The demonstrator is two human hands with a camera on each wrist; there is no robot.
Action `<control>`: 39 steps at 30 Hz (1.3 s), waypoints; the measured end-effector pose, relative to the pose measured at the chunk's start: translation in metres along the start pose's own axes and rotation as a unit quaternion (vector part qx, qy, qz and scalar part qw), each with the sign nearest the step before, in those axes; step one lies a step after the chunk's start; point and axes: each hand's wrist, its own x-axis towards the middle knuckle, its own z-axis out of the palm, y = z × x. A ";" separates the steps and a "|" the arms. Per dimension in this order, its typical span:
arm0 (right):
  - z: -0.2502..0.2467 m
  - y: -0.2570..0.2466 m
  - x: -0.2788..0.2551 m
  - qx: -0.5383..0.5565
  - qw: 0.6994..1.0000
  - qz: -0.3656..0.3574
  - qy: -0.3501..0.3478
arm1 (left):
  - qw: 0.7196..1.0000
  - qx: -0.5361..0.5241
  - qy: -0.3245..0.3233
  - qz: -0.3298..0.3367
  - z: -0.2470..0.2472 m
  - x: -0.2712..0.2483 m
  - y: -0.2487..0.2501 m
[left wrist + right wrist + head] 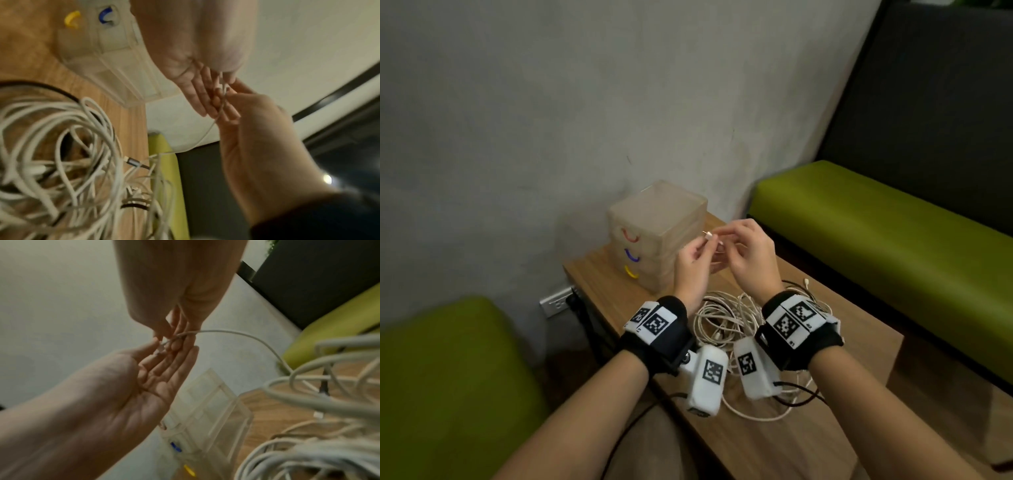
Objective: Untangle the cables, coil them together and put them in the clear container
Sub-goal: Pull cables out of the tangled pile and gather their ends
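Both hands are raised over the table in front of the clear three-drawer container [657,233] with red, blue and yellow handles. My left hand [703,245] pinches the small white plug [708,235] at the end of a white cable between thumb and fingers, its other fingers straight [174,363]. My right hand [722,236] holds the same cable [236,335] just behind the plug [159,351]. From there the cable hangs down to the tangled pile of white cables [726,318] on the table. The pile [61,162] also has a dark cable in it.
The wooden table [825,428] stands against a grey wall, the container at its far corner. Green benches flank it at right [876,233] and left [448,377]. A wall socket [556,301] with a plugged-in black lead sits left of the table.
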 end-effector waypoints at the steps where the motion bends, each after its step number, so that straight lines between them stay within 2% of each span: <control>1: 0.001 -0.003 -0.002 0.005 1.000 -0.013 -0.003 | 1.000 -0.012 0.017 0.008 0.000 -0.001 0.003; 4: 0.004 -0.006 -0.011 0.017 0.999 -0.032 -0.010 | 0.997 0.004 0.065 0.040 -0.002 -0.003 0.013; 6: 0.006 0.003 -0.023 -0.009 0.999 0.006 -0.047 | 0.993 -0.010 0.098 0.062 -0.007 0.000 0.025; 7: 0.005 0.011 -0.031 -0.058 0.993 0.039 -0.090 | 0.991 -0.013 0.109 0.078 -0.010 0.002 0.033; 9: 0.003 0.030 -0.046 -0.198 0.956 0.081 -0.201 | 0.985 0.003 0.127 0.121 -0.017 0.008 0.051; 11: -0.002 0.042 -0.057 -0.265 0.923 0.095 -0.263 | 0.973 0.024 0.153 0.171 -0.025 0.015 0.065; 14: -0.005 0.039 -0.054 -0.273 0.921 0.087 -0.263 | 0.943 0.055 0.221 0.241 -0.032 0.017 0.074; 15: -0.006 0.036 -0.049 -0.301 0.915 0.076 -0.258 | 0.934 0.094 0.221 0.266 -0.032 0.014 0.072; 16: -0.007 0.033 -0.043 -0.333 0.906 0.062 -0.254 | 0.927 0.161 0.190 0.281 -0.029 0.010 0.069; 17: -0.008 0.029 -0.037 -0.352 0.900 0.054 -0.251 | 0.921 0.242 0.124 0.279 -0.024 0.004 0.063; 19: -0.011 0.021 -0.031 -0.353 0.903 0.039 -0.242 | 0.901 0.365 -0.033 0.233 -0.012 -0.006 0.046; 20: -0.011 0.020 -0.030 -0.352 0.905 0.027 -0.236 | 0.895 0.390 -0.089 0.199 -0.005 -0.010 0.038; 22: -0.012 0.020 -0.033 -0.354 0.913 -0.003 -0.204 | 0.895 0.393 -0.153 0.144 0.002 -0.013 0.018; 24: -0.014 0.023 -0.035 -0.321 0.936 -0.021 -0.142 | 0.887 0.411 -0.156 0.144 0.005 -0.014 0.001; 27: -0.012 0.025 -0.044 -0.259 0.961 -0.048 -0.090 | 0.851 0.468 -0.107 0.212 0.005 -0.012 -0.011; 28: -0.009 0.027 -0.048 -0.248 0.963 -0.044 -0.089 | 0.835 0.487 -0.097 0.238 0.004 -0.010 -0.010; 30: -0.003 0.034 -0.054 -0.225 0.970 0.016 -0.095 | 0.805 0.520 -0.092 0.271 0.002 -0.005 -0.006; 32: -0.002 0.043 -0.059 -0.228 0.965 0.057 -0.117 | 0.808 0.517 -0.081 0.270 -0.001 0.004 -0.005; 35: -0.001 0.046 -0.063 -0.301 0.936 0.032 -0.182 | 0.868 0.434 -0.044 0.236 0.000 0.008 -0.005; 37: -0.002 0.048 -0.067 -0.321 0.924 0.051 -0.203 | 0.889 0.391 0.011 0.236 0.005 0.004 0.002; 39: -0.005 0.058 -0.077 -0.353 0.901 0.083 -0.238 | 0.904 0.324 0.099 0.259 0.001 0.008 0.026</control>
